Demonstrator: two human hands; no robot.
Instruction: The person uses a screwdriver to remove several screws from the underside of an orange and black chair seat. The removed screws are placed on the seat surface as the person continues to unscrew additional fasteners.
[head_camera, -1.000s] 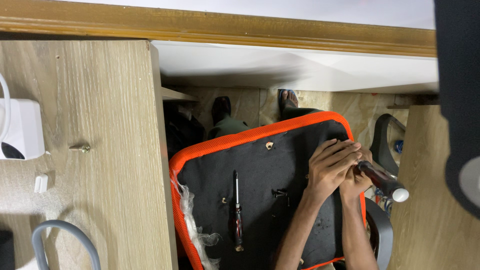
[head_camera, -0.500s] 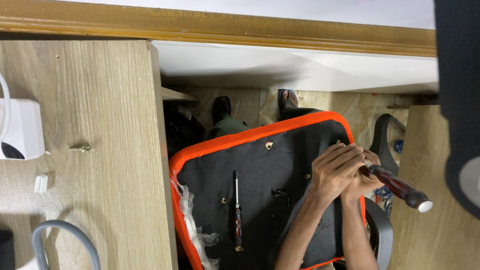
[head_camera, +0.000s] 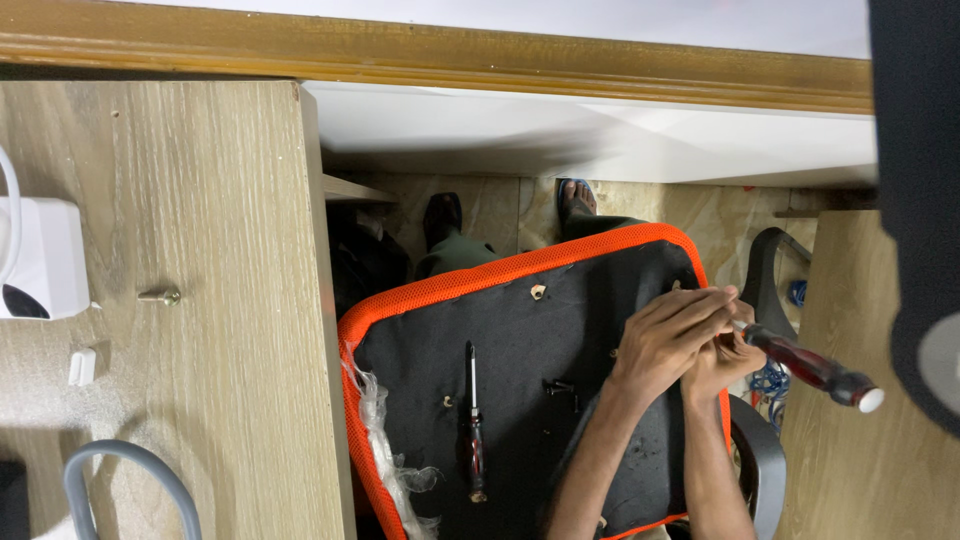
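Observation:
An upturned chair seat (head_camera: 520, 330), black underneath with an orange mesh rim, lies in front of me. Both my hands are at its right edge. My right hand (head_camera: 728, 362), mostly covered by the left, grips a screwdriver (head_camera: 808, 367) with a dark red handle and white end cap, pointing out to the lower right. My left hand (head_camera: 668, 338) lies over the right, its fingers curled around the shaft near the tip. The tip itself is hidden. A second, slimmer screwdriver (head_camera: 473, 420) lies loose on the seat, with dark screws (head_camera: 560, 385) beside it.
A wooden desk panel (head_camera: 220, 300) on the left carries a loose bolt (head_camera: 160, 296), a white device (head_camera: 40, 258) and a grey cable loop (head_camera: 125, 470). Another wooden panel (head_camera: 850, 470) is at the right. Chair armrests (head_camera: 762, 272) and my feet (head_camera: 575, 198) show beyond the seat.
The red-handled screwdriver's handle has swung outward to the right and lies flatter. My hands shifted slightly at the seat's right edge. The loose screwdriver has not moved.

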